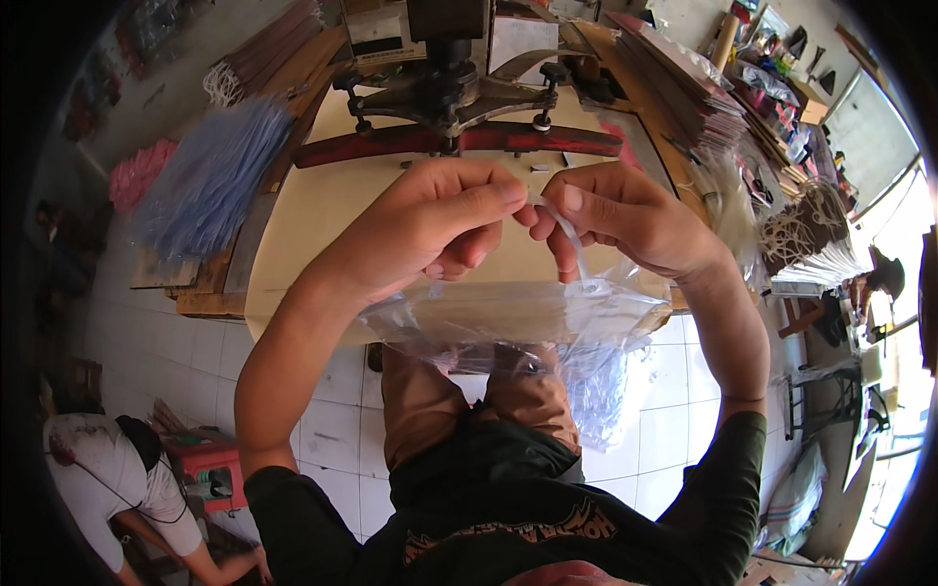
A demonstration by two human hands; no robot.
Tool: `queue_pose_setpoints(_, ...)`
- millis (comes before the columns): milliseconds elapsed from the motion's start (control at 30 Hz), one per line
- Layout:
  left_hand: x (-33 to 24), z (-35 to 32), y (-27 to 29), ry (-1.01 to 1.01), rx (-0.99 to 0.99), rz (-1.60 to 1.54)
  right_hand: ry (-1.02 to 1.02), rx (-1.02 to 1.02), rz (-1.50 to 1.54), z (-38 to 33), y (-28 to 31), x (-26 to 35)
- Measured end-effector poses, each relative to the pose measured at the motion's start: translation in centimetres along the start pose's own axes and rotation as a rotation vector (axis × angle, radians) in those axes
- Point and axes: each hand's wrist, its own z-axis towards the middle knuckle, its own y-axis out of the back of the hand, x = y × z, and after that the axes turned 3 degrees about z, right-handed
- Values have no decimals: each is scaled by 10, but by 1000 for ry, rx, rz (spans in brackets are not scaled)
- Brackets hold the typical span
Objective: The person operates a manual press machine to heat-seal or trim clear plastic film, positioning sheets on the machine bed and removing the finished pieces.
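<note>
The left hand (435, 220) and right hand (635, 215) were raised close together. Each grip was closed, thumb against fingers, on a narrow whitish strip (575, 244): the left at its upper end, the right just beside it. In the inspector's judgement, sound handling here called for the strip to be kept flat and untwisted, pinched close to the working end, with enough slack that the film was not dragged at the lower end.

The strip ran down to a clear plastic bag (479, 317), which hung below the hands, between the lap and the near edge of the desk (283, 249). The bag was transparent, glossy and creased. Glare made the strip's fixing to it hard to confirm.

Farther on, a red bar (391, 146) stood under a dark metal press (454, 103). Blue plastic sheets (220, 181) were piled to the left, and a corded stack (811, 234) stood to the right.
</note>
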Motion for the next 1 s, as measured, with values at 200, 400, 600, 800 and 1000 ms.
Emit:
queue_pose_setpoints(200,3,-6,2,-114,-25,-28,24,-14,-30,-2,-2,7)
queue_pose_setpoints(400,7,-26,21,-81,10,455,54,-116,43,-10,3,7)
queue_pose_setpoints(600,24,-26,16,-98,-136,774,71,-102,64,-15,12,11)
queue_pose_setpoints(800,12,-24,9,17,-122,807,61,-82,106,-18,13,15)
queue_pose_setpoints(1000,12,-25,10,-167,-43,763,60,-94,83,-20,10,18)
